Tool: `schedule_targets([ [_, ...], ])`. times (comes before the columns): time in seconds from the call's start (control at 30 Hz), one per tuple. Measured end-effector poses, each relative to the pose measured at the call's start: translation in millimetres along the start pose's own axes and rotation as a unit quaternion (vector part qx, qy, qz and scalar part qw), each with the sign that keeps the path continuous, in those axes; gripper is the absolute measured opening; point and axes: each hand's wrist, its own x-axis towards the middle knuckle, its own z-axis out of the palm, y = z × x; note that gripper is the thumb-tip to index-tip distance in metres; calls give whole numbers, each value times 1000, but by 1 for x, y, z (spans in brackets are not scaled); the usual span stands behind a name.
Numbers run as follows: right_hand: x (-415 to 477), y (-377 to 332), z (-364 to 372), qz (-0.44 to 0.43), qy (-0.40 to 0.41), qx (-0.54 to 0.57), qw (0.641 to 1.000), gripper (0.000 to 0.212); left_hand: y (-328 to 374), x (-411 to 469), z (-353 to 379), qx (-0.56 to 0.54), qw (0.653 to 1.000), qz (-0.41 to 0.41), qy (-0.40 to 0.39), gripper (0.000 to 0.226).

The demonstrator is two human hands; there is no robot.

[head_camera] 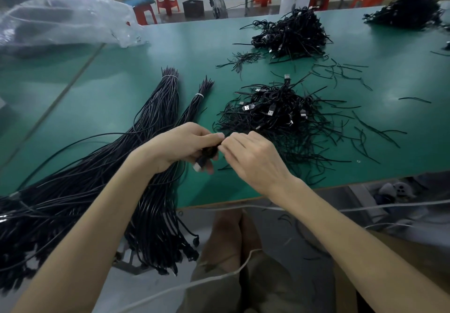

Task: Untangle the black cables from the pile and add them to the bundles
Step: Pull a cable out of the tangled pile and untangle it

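My left hand (181, 145) grips a small coiled black cable (207, 154) whose metal plug end sticks out below my fingers. My right hand (250, 156) pinches the same coil from the right, thumb and fingers touching it. Both hands hover over the front of the green table (126, 88). Just behind my hands lies the tangled pile of coiled black USB cables (275, 112). To the left lie long straightened bundles (155, 122), tied near their far ends with white ties, their near ends hanging over the table edge.
A second cable pile (292, 34) sits further back, a third (406, 12) at the far right. Loose black twist ties (341, 137) litter the table's right side. A clear plastic bag (60, 20) lies at the back left. Red stools stand beyond the table.
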Motion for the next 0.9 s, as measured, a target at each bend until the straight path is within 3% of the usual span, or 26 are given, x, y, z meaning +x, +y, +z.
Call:
schedule_targets([
  [0.17, -7, -4, -3, 155, -71, 122, 978, 22, -9, 1, 9, -92, 993, 72, 11, 32],
  [0.3, -11, 0, 0, 304, -104, 272, 907, 26, -12, 3, 16, -126, 986, 71, 87, 27],
  [0.4, -13, 0, 0, 362, -81, 332, 867, 22, -15, 5, 19, -177, 976, 61, 115, 26],
  [0.67, -14, -1, 4, 421, -100, 418, 799, 24, -27, 7, 27, -300, 945, 58, 113, 19],
  [0.9, -11, -3, 9, 428, -101, 422, 793, 25, -31, 7, 32, -299, 944, 81, 112, 27],
])
